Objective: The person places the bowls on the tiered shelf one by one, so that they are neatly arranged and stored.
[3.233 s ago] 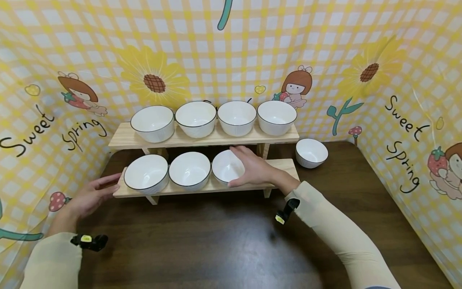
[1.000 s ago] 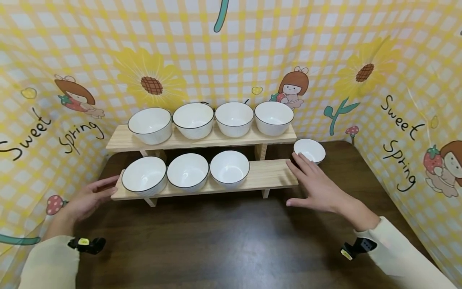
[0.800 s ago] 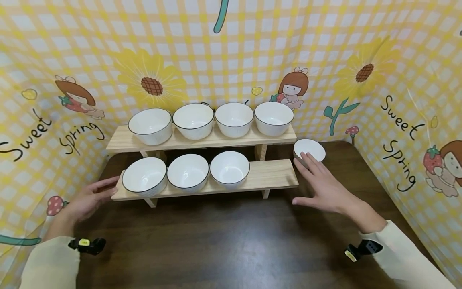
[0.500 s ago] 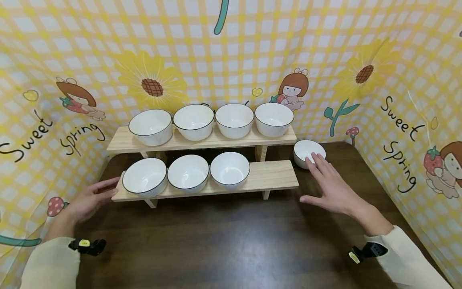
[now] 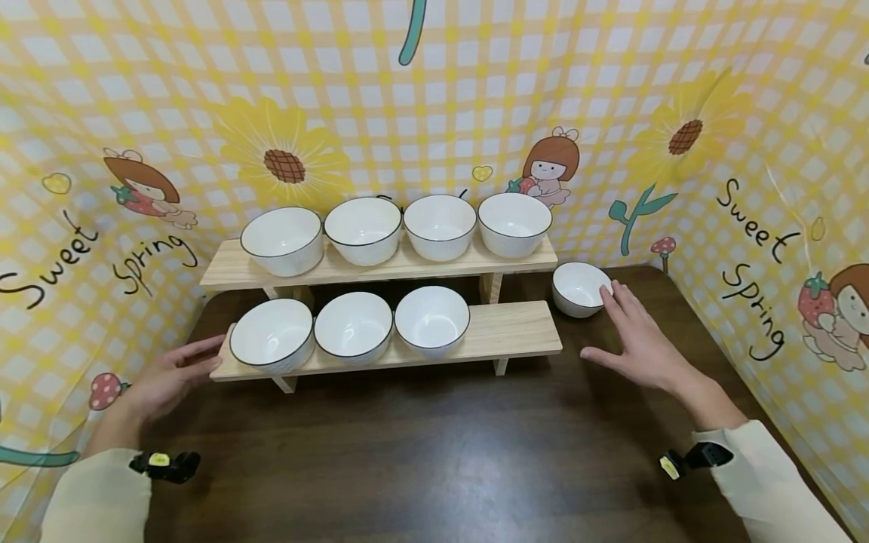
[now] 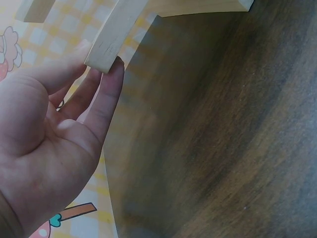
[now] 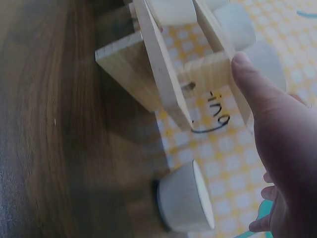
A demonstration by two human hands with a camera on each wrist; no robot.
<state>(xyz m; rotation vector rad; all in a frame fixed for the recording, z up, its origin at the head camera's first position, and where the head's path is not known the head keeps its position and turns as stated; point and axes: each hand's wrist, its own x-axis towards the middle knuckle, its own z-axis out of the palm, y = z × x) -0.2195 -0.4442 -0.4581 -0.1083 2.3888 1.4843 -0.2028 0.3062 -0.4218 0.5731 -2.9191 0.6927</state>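
Dark worktop (image 5: 434, 452) carries a glazed, breakable bowl (image 5: 578, 289) touching my flat, unclenched right hand (image 5: 641, 347); I'd cup its wall.

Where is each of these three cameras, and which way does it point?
Head: worn on the head, looking forward and down at the rack, bowls and table; both hands and sleeves show.
Left wrist: looks along the left hand, whose fingers touch the rack's end.
Right wrist: looks past the right hand at the lone bowl on the table.
Shared: head and right wrist both show that bowl beside the rack.
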